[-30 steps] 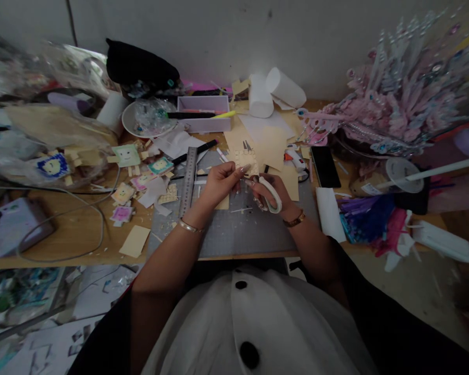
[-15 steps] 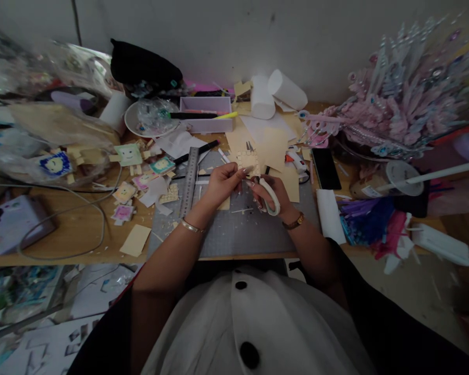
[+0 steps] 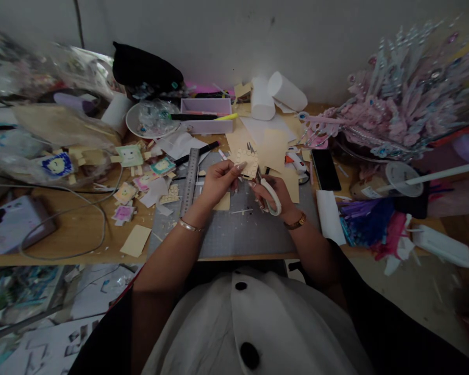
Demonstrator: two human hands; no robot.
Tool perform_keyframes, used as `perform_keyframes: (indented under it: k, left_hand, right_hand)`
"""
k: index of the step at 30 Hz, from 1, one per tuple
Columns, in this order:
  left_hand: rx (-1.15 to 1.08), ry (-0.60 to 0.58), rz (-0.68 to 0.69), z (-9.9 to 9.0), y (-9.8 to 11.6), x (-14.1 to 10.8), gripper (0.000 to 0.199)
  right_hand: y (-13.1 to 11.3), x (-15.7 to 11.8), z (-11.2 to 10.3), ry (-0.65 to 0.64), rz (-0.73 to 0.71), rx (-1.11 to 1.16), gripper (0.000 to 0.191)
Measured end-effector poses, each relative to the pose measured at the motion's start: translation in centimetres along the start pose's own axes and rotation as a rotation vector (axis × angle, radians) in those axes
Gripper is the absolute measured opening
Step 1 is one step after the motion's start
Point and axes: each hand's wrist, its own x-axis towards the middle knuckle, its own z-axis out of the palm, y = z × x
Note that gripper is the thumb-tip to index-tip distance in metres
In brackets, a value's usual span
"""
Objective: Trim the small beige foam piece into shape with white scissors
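Note:
My left hand (image 3: 218,182) pinches a small tan card piece (image 3: 247,162) marked with rows of small circles, held up over the grey cutting mat (image 3: 242,232). My right hand (image 3: 275,194) grips white-handled scissors (image 3: 271,197), whose blades reach up to the lower right edge of the card piece. Both wrists wear bracelets. A metal ruler (image 3: 189,181) lies on the mat just left of my left hand.
Small square paper figures with faces (image 3: 128,155) and scraps litter the wooden table at left. A lilac tray (image 3: 206,114), white rolls (image 3: 275,94), tan sheets (image 3: 273,148), a glue gun (image 3: 297,161), a phone (image 3: 325,166) and a pink spiky ornament (image 3: 391,104) crowd the back and right.
The card piece has been lifted and turned slightly in my left hand. The scissors have shifted a little up toward its edge.

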Motion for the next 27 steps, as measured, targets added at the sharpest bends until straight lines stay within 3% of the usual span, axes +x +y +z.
perform_keyframes:
  k: [21, 27]
  left_hand:
    - [0.053, 0.134, 0.071, -1.0, 0.1, 0.2, 0.051]
    - [0.064, 0.184, 0.095, -1.5, -0.2, 0.7, 0.057]
  right_hand:
    - [0.5, 0.1, 0.1, 0.023, 0.067, 0.026, 0.050]
    - [0.2, 0.1, 0.1, 0.000, 0.119, 0.026, 0.049]
